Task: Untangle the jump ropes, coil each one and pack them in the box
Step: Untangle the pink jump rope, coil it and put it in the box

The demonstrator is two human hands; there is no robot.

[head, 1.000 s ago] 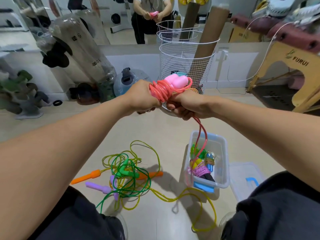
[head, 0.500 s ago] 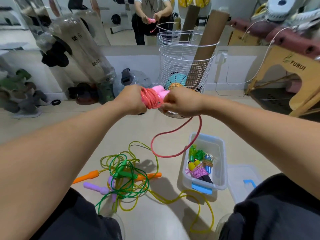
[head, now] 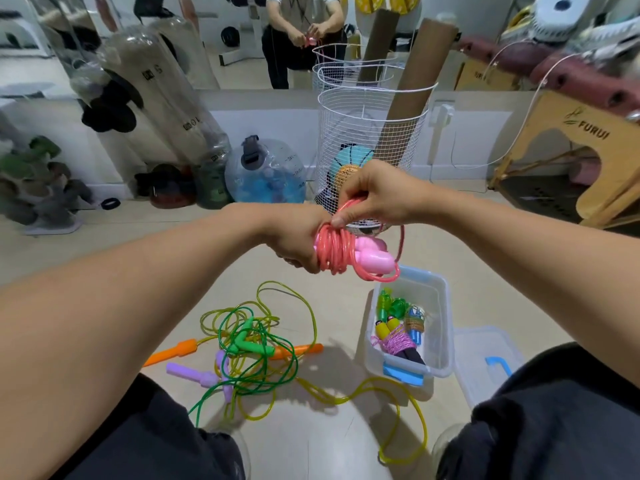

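The slack loop had shortened as the right hand (head: 375, 195) pinched the pink rope (head: 334, 249) onto the left hand (head: 298, 242)'s clenched coil above the box (head: 446, 327); winding wanted steady tension

The left hand (head: 298, 242) grips the coiled pink jump rope (head: 334, 249); the right hand (head: 372, 194) pinches its strand above the box (head: 445, 327).

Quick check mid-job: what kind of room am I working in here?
Probably a home gym or exercise studio. A wall mirror reflects the person, a wire basket holds balls and cardboard tubes, and a rack of dumbbells stands at left.
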